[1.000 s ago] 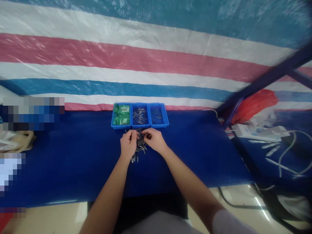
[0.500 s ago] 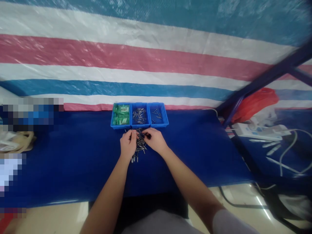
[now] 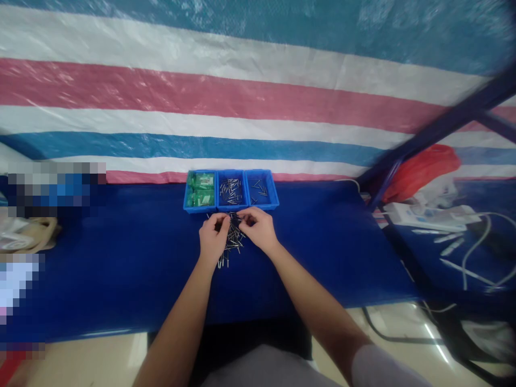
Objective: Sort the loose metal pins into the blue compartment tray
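Note:
A loose pile of thin metal pins, which look like pop rivets (image 3: 233, 240), lies on the blue table in front of three blue bins. At the pile's left side is my left hand (image 3: 213, 235), thumb and fingers drawn together over the pins. My right hand (image 3: 260, 230) faces it from the right, its fingers curled in a pinch at the pile's far end. Whatever is between the fingertips of either hand is too small to make out. More pins lie in the middle bin (image 3: 233, 207), and a few in the right bin (image 3: 264, 205).
Green packets (image 3: 201, 181) fill the left bin (image 3: 187, 207). A striped sheet (image 3: 226, 97) hangs behind the blue table (image 3: 121, 258). To the right stand a dark metal frame (image 3: 419, 142), a red bag (image 3: 423, 166), a white power strip (image 3: 427, 217) and cables.
My right hand has shifted slightly up and right, its fingers lifting a little from the pile. My left hand stays almost in place, with thumb and fingertips slightly shifted.

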Demonstrator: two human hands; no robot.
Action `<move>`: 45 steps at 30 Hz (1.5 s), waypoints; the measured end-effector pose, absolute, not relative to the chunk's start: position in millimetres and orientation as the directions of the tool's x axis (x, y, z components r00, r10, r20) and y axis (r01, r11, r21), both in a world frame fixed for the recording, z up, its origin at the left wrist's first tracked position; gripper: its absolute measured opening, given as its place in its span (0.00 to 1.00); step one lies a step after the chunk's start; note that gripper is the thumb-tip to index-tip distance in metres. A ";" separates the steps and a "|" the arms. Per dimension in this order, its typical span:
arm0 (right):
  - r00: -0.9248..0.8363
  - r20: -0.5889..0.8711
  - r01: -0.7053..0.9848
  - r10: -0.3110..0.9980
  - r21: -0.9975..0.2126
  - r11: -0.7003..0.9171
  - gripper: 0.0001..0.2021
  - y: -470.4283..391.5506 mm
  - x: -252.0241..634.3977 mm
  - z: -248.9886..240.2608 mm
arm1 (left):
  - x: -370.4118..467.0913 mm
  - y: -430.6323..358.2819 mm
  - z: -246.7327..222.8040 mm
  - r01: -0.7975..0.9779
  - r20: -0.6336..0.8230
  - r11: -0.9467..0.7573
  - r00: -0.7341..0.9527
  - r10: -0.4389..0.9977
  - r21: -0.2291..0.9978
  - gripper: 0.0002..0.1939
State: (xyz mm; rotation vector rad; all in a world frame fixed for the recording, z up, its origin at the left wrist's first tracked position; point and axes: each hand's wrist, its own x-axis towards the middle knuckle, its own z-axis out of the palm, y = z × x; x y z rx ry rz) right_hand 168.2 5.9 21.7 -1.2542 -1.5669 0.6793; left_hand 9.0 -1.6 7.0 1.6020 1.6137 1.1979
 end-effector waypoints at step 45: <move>0.012 0.109 -0.010 0.994 -0.994 0.109 0.11 13.8 167.9 15.9 | 10.7 -2.6 10.9 0.387 0.214 -0.153 -0.119 0.970 0.909 0.10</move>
